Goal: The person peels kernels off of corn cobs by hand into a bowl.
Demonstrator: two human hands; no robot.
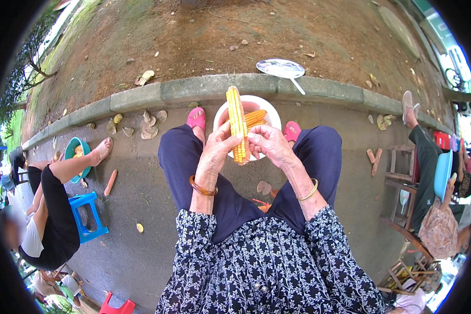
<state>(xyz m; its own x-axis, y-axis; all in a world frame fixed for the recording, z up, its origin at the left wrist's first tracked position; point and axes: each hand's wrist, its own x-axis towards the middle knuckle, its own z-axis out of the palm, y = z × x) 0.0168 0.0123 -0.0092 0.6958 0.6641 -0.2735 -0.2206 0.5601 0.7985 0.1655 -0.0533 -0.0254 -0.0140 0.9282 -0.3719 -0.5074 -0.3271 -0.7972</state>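
My left hand (219, 146) grips an ear of yellow corn (236, 112), its thumb across the kernels. The ear stands lengthwise before me, with a stripped, pinkish strip down its right side. Against that side rest the bent thumb and fingers of my right hand (274, 144); the hand partly hides its own fingertips. Below both hands a white-rimmed basin (274, 112) sits on the pavement between my feet. More ears of corn (255, 117) lie inside it, partly covered by the held ear and my right hand.
A stone curb (141, 94) runs beyond the basin, with a hand fan (280, 68) on it. At left are a seated person, a teal basin (87, 172), a blue stool (87, 218) and a bare cob (110, 182). Cob pieces (375, 161) and wooden chairs (402, 167) are at right.
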